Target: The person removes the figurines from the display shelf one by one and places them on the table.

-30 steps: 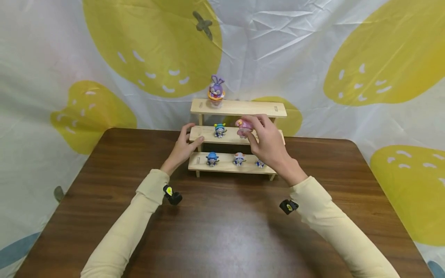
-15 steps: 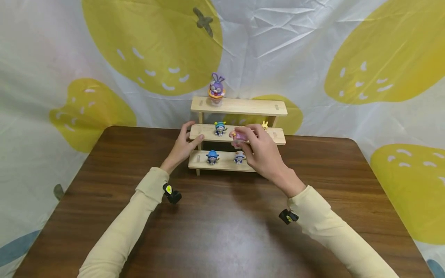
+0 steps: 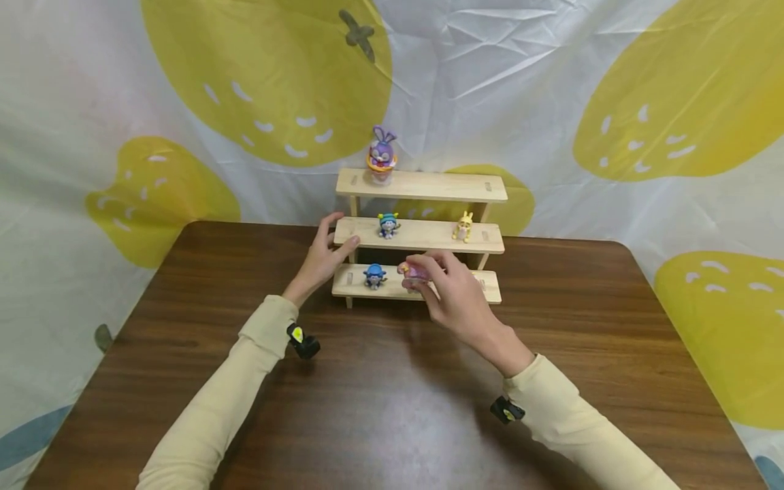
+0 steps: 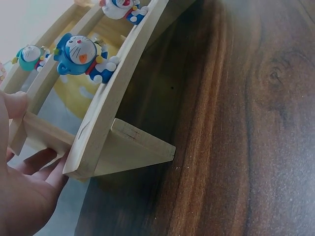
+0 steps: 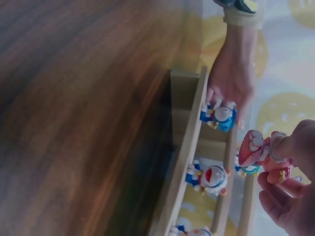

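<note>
A three-tier wooden display stand (image 3: 422, 184) stands at the back of the table. My left hand (image 3: 320, 260) grips the left end of its middle tier, thumb on top, as the left wrist view also shows. Between thumb and fingers, my right hand (image 3: 461, 297) pinches a pink figurine (image 3: 412, 273) in front of the bottom tier. That pink figurine (image 5: 258, 150) is off the tiers in the right wrist view. On the bottom tier sits a blue-hatted figurine (image 3: 374, 275). A white-hatted figurine (image 5: 214, 179) beside it is hidden from the head view by my right hand.
The middle tier carries a teal-hatted figurine (image 3: 388, 225) and a yellow rabbit figurine (image 3: 463, 227). A purple rabbit figurine (image 3: 382, 156) in a cup stands on the top tier. Behind the brown table (image 3: 392, 395) hangs a fruit-printed cloth (image 3: 478, 82).
My right hand has come down with the pink figurine from the middle tier's height to the bottom tier's, uncovering the yellow rabbit. My left hand keeps its place on the stand.
</note>
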`<state>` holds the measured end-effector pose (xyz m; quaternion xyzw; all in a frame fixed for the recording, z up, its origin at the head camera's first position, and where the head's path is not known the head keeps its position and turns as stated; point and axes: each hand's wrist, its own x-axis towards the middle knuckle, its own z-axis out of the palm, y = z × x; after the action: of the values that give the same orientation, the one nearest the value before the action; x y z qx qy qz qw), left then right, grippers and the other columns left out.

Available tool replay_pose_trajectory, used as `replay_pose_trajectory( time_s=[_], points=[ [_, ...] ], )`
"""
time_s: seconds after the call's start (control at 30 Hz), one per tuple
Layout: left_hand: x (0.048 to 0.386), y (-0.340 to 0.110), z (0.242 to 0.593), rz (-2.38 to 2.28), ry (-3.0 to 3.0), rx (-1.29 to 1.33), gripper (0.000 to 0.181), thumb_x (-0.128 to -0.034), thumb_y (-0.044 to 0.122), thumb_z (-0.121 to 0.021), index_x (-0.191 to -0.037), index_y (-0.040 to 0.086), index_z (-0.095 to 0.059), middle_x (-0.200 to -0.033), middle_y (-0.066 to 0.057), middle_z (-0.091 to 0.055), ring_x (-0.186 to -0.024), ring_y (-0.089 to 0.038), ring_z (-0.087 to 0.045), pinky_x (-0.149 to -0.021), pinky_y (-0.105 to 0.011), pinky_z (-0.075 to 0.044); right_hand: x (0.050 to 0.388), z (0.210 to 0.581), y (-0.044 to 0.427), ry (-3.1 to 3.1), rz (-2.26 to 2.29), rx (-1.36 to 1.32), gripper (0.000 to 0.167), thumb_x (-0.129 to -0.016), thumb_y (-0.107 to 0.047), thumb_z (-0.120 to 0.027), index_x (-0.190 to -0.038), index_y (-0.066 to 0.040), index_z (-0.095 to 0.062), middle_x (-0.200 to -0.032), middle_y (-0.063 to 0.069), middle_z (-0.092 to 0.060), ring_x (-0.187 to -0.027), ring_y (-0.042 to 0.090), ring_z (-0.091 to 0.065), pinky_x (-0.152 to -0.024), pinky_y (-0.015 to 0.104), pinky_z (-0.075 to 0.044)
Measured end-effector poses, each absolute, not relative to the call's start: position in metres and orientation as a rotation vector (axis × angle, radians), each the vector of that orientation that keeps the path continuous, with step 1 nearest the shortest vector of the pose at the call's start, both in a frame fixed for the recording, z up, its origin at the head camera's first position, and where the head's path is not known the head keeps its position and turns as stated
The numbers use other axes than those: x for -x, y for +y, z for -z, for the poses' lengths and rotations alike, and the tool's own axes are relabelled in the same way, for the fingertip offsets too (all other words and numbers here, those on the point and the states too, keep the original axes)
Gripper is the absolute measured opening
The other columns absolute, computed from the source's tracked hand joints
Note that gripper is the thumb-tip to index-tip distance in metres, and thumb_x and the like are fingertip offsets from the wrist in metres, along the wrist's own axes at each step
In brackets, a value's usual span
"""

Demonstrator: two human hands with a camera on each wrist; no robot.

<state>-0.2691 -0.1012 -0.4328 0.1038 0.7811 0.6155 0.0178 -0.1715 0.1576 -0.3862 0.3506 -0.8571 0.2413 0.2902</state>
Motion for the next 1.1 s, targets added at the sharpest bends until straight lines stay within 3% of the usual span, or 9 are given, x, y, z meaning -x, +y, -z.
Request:
replay_pose_trajectory(
  time_s=[0.2,0.53,1.1],
  points=[
    [0.268,-0.103,0.434,-1.873,2.446,-0.305,0.071,-0.1046,0.027,-0.057,-0.161,0.014,-0.017,-0.139,-0.031,-0.055,-0.122,-0.044,-0.058,-0.101,-0.052,-0.045,0.168,0.397,0.153,-2.268,-0.663,-0.976,0.04,-0.087,-0.002,-0.077,-0.125,-0.005,-0.064,-0.11,0.017,-0.063,-0.089,0.029,-0.066,-0.073,0.044,-0.055],
    [0.27,-0.102,0.434,-1.869,2.453,-0.32,0.069,-0.1053,0.023,-0.056,-0.161,0.011,-0.017,-0.139,-0.033,-0.055,-0.121,-0.045,-0.058,-0.098,-0.047,-0.045,0.16,0.412,0.139,-2.311,-0.68,-1.039,0.036,-0.089,-0.006,-0.077,-0.123,-0.007,-0.064,-0.111,0.013,-0.063,-0.096,0.025,-0.067,-0.083,0.041,-0.056],
    [0.269,-0.102,0.436,-1.919,2.431,-0.339,0.071,-0.1042,0.023,-0.058,-0.161,0.012,-0.017,-0.136,-0.034,-0.056,-0.119,-0.045,-0.06,-0.092,-0.042,-0.046,0.148,0.433,0.123,-2.388,-0.713,-1.076,0.037,-0.087,-0.007,-0.077,-0.122,-0.01,-0.064,-0.11,0.008,-0.061,-0.096,0.021,-0.064,-0.085,0.035,-0.056]
  ],
)
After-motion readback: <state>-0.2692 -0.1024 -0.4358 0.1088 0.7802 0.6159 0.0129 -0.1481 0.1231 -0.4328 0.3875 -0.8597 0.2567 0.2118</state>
